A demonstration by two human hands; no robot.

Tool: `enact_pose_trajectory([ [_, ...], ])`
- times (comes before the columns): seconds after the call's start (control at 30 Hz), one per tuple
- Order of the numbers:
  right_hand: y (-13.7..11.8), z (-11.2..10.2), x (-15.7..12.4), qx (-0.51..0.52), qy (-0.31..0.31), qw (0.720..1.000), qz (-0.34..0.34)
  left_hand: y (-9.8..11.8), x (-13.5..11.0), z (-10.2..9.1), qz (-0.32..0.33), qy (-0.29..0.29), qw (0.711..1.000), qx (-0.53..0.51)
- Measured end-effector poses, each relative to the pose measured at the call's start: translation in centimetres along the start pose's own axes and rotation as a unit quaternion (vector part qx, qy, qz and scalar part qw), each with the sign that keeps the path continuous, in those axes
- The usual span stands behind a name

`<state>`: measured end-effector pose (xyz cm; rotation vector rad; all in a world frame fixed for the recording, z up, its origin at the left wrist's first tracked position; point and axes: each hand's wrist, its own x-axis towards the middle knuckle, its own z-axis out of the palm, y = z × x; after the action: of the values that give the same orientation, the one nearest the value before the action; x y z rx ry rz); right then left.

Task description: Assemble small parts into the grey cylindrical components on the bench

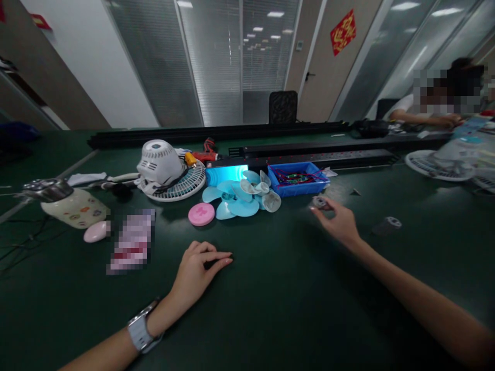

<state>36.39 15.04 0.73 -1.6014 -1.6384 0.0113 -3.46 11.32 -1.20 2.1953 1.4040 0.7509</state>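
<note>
My right hand [339,222] holds a small grey cylinder [319,202] between thumb and fingers, just in front of a blue bin. A similar grey cylinder [388,225] stands on the table to the right of that hand. My left hand [199,265] rests low over the table, its thumb and index finger pinched. Something tiny and dark may be at those fingertips; I cannot make it out. Beyond the left hand lie a pink round lid [201,214] and a pile of light blue and clear fan blades [237,198].
The blue bin [297,188] contains coloured wires. A white fan [160,167], a red drill [207,153] and a lit screen [226,174] are behind. A flowered bottle [77,208] lies at left. Long black rails [320,155] cross the back; a person sits at far right.
</note>
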Motion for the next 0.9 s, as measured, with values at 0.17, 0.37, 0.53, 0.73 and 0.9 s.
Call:
enact_pose_trajectory([
  [0.17, 8.4, -2.7, 2.1, -0.09, 0.011, 0.988, 0.123, 0.5, 0.0, -0.6, -0.049, 0.021, 0.996, -0.067],
  [0.37, 2.4, -1.7, -0.6, -0.121, 0.14, 0.983, -0.015, 0.4, 0.0, -0.4, -0.145, 0.114, 0.968, -0.168],
  [0.53, -9.4, 2.6, -4.0, 0.089, -0.271, 0.949, -0.131, 0.4, 0.1, -0.2, -0.152, 0.13, 0.961, -0.191],
  [0.73, -15.5, 9.5, -4.4, 0.121, -0.372, 0.905, -0.168, 0.5, 0.2, -0.1, -0.142, 0.133, 0.961, -0.197],
  [0.9, -14.1, 8.3, -3.5, 0.164, -0.311, 0.922, -0.163, 0.4, 0.1, -0.1, -0.136, 0.123, 0.964, -0.192],
])
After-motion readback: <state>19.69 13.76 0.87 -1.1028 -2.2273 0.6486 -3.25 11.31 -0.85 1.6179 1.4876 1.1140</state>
